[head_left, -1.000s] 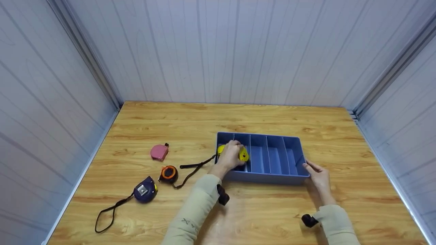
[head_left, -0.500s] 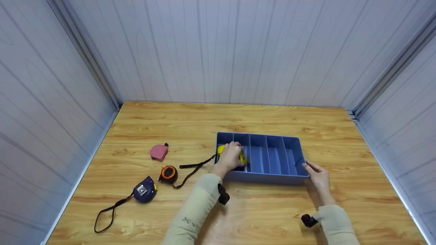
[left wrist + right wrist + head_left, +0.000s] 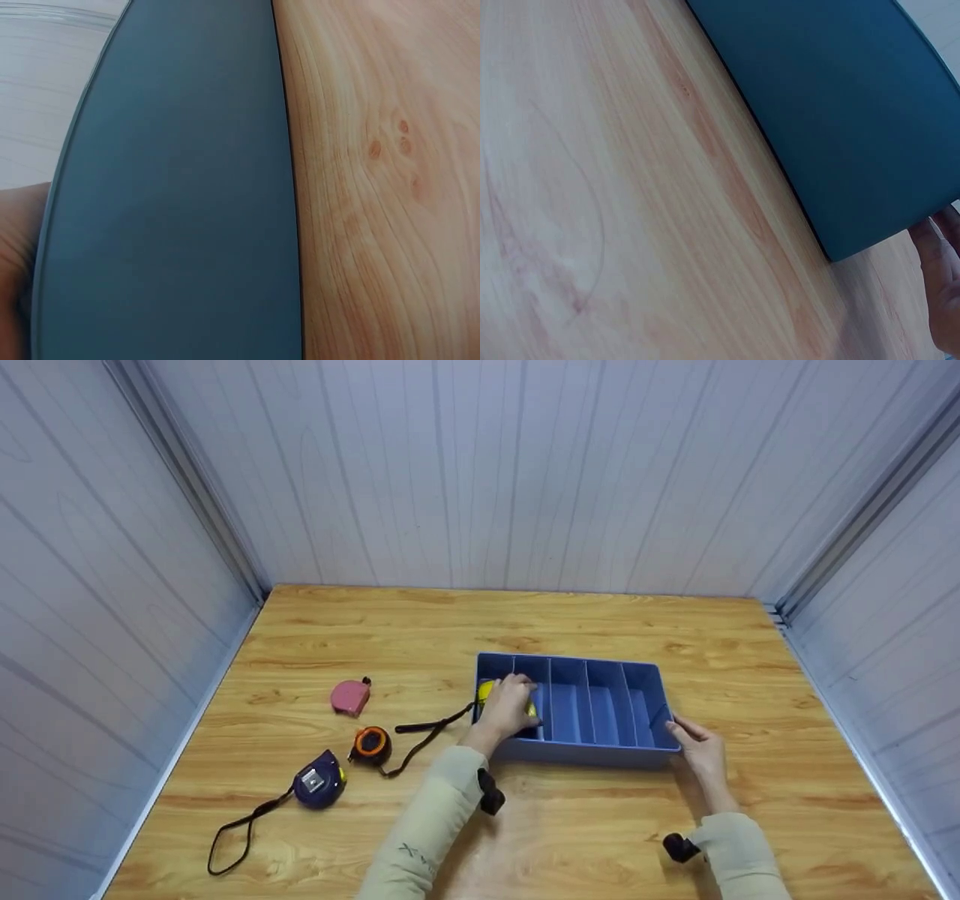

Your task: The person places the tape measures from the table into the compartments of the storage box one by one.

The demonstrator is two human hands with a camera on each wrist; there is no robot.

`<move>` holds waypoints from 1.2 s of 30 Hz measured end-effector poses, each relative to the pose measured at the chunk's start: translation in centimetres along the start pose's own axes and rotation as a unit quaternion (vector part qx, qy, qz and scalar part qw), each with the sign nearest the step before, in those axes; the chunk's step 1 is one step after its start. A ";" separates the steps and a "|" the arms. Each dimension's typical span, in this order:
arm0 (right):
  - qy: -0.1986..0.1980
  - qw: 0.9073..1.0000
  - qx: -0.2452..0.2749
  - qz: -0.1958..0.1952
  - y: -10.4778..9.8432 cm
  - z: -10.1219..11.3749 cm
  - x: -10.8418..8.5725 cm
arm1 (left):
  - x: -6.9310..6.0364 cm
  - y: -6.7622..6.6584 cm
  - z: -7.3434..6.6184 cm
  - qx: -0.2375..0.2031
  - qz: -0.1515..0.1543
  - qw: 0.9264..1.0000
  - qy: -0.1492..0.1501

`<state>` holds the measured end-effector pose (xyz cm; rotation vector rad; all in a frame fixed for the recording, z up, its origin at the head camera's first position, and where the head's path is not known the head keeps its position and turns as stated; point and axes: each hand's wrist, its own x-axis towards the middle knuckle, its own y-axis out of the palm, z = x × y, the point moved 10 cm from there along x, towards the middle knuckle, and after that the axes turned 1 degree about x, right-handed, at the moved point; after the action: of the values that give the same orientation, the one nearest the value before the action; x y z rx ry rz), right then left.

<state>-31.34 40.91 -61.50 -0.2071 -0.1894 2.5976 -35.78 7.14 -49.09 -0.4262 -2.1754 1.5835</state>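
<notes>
A blue divided tray (image 3: 589, 755) lies on the table. My left hand (image 3: 506, 712) reaches into its left part and grips a yellow tape measure (image 3: 532, 711), mostly hidden by the fingers, in the second compartment. Another patch of yellow (image 3: 486, 688) shows left of that hand, in the first compartment; most of it is covered. A black strap (image 3: 435, 727) runs over the tray's left rim onto the table. My right hand (image 3: 703, 754) holds the tray's right end near the front corner. In the right wrist view, fingers (image 3: 934, 262) touch that end.
Left of the tray lie a pink tape measure (image 3: 350, 697), a black-and-orange tape measure (image 3: 371, 745) and a dark blue tape measure (image 3: 319, 781) with a looped black strap (image 3: 232, 840). Panelled walls (image 3: 480, 472) enclose the wooden table (image 3: 585, 840) at the back and sides.
The yellow tape measure in my left hand has sunk lower into the second compartment, and less of it shows. My right hand keeps its place on the tray.
</notes>
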 end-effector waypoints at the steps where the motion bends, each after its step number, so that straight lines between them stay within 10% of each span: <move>1: 0.000 1.000 -0.010 -0.001 0.0 0.1 -0.1 | 0.0 -0.1 0.0 0.001 -0.005 1.000 0.002; 11: 0.028 0.996 0.078 0.027 0.5 0.4 -0.7 | -0.5 -1.6 -0.3 -0.027 -0.045 0.999 0.009; 21: -0.012 0.999 -0.050 0.000 -0.2 0.8 -0.3 | -1.3 -3.5 -0.4 -0.045 -0.090 0.995 0.016; 31: -0.002 0.998 0.017 0.054 0.5 2.3 -1.6 | -2.3 -4.5 0.2 -0.072 -0.096 0.993 0.003; 36: -0.019 0.998 -0.052 0.013 -0.1 2.1 -1.3 | -2.9 -5.2 0.4 -0.089 -0.107 0.990 0.015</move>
<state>-30.59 40.15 -59.28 -0.1976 -0.3374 2.6205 -33.48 3.82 -44.73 -0.2564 -2.2637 1.2662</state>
